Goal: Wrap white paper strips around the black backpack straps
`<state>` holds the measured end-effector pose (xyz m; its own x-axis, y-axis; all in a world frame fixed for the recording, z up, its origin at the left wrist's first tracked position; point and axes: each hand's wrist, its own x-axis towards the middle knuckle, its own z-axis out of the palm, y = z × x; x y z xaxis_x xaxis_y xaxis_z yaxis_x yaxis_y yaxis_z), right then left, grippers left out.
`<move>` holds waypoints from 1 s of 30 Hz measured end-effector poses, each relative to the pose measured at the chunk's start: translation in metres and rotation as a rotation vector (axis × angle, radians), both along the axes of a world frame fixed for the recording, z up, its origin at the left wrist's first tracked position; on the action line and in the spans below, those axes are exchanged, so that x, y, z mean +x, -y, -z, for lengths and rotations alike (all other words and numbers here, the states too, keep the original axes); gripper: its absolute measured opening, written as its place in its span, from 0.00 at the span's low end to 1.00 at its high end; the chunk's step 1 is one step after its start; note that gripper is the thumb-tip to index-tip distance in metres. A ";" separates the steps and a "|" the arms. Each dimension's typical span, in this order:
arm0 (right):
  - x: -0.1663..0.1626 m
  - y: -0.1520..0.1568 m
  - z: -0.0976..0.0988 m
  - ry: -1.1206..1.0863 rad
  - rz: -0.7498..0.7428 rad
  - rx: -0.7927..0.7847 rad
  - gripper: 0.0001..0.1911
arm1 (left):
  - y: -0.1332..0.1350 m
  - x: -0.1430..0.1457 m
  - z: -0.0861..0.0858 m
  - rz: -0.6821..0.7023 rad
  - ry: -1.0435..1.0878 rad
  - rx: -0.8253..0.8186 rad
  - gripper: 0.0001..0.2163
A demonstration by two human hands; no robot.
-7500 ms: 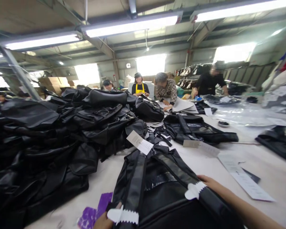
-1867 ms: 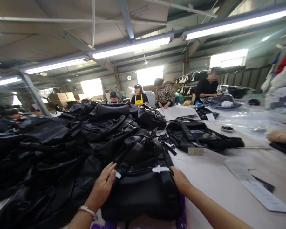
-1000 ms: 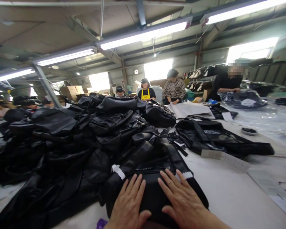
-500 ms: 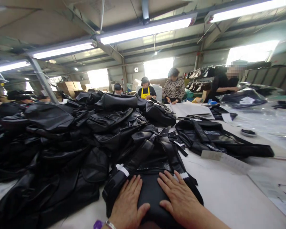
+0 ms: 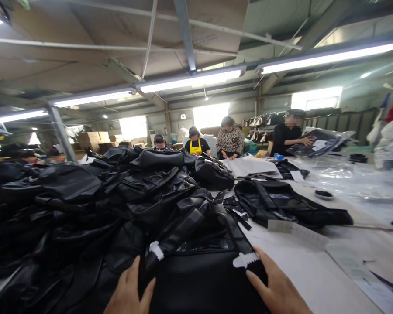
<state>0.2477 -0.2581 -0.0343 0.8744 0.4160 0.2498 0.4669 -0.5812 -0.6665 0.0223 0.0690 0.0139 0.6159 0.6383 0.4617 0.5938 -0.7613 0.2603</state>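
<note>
A black backpack (image 5: 203, 279) lies in front of me on the table, its straps pointing away and a clear plastic-like sheet between them. White zigzag-edged pieces sit at the strap ends, one on the left (image 5: 156, 250) and one on the right (image 5: 245, 260). At the backpack's left edge is my left hand (image 5: 127, 290), open, thumb and fingers apart. My right hand (image 5: 278, 283) rests against the right edge by the white piece, its thumb and forefinger spread. The other fingers of both hands are partly hidden.
A large heap of black bags (image 5: 75, 183) fills the left side. Another black bag (image 5: 281, 203) lies ahead to the right, near a white card strip (image 5: 298, 233). Clear plastic (image 5: 356, 179) covers the far right of the table (image 5: 281, 257). Several people work across it.
My hands have moved from lying flat on the backpack's middle out to its two sides. The view has tilted up and turned right. At the far right, a person has lifted a plastic-wrapped item.
</note>
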 end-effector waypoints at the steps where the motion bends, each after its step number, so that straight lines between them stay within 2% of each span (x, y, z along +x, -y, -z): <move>1: 0.000 -0.001 -0.004 -0.018 -0.002 0.023 0.36 | 0.000 0.001 -0.003 0.020 -0.051 -0.057 0.26; 3: -0.001 -0.004 -0.019 -0.092 -0.013 0.101 0.35 | 0.005 0.002 -0.017 0.053 -0.121 -0.135 0.21; 6: -0.004 -0.009 -0.041 -0.404 -0.124 0.326 0.33 | 0.022 0.002 -0.045 0.013 -0.130 -0.198 0.19; 8: -0.008 -0.012 -0.044 -0.527 -0.205 0.440 0.33 | 0.036 0.000 -0.055 0.012 -0.107 -0.190 0.20; 9: -0.010 -0.013 -0.040 -0.508 -0.211 0.439 0.33 | 0.043 -0.001 -0.055 0.027 -0.102 -0.171 0.22; 12: -0.017 -0.013 -0.009 -0.172 -0.171 0.228 0.31 | 0.057 -0.007 -0.033 0.080 -0.171 -0.142 0.28; 15: -0.019 -0.013 0.029 0.207 -0.192 0.002 0.31 | 0.057 -0.013 -0.007 0.160 -0.189 -0.176 0.31; 16: -0.019 -0.013 0.037 0.286 -0.197 -0.045 0.31 | 0.054 -0.015 -0.004 0.189 -0.151 -0.198 0.31; 18: -0.018 -0.015 0.042 0.364 -0.185 -0.110 0.31 | 0.044 -0.016 -0.011 0.247 -0.045 -0.253 0.28; 21: -0.018 -0.018 0.029 0.319 -0.173 -0.125 0.31 | 0.024 -0.007 -0.035 0.288 0.073 -0.326 0.24; 23: -0.018 -0.019 0.015 0.185 -0.168 -0.073 0.32 | 0.011 0.005 -0.042 0.260 0.133 -0.317 0.24; 25: -0.017 -0.019 0.002 -0.019 -0.158 0.022 0.33 | 0.002 0.020 -0.034 0.211 0.144 -0.296 0.26; 27: -0.015 -0.018 -0.004 -0.216 -0.142 0.152 0.33 | 0.003 0.033 -0.017 0.177 0.060 -0.278 0.27; 29: -0.013 -0.019 -0.002 -0.272 -0.127 0.223 0.31 | 0.015 0.043 0.002 0.118 -0.077 -0.216 0.27; 30: -0.013 -0.019 0.001 -0.221 -0.128 0.196 0.30 | 0.022 0.046 0.008 0.068 -0.135 -0.161 0.26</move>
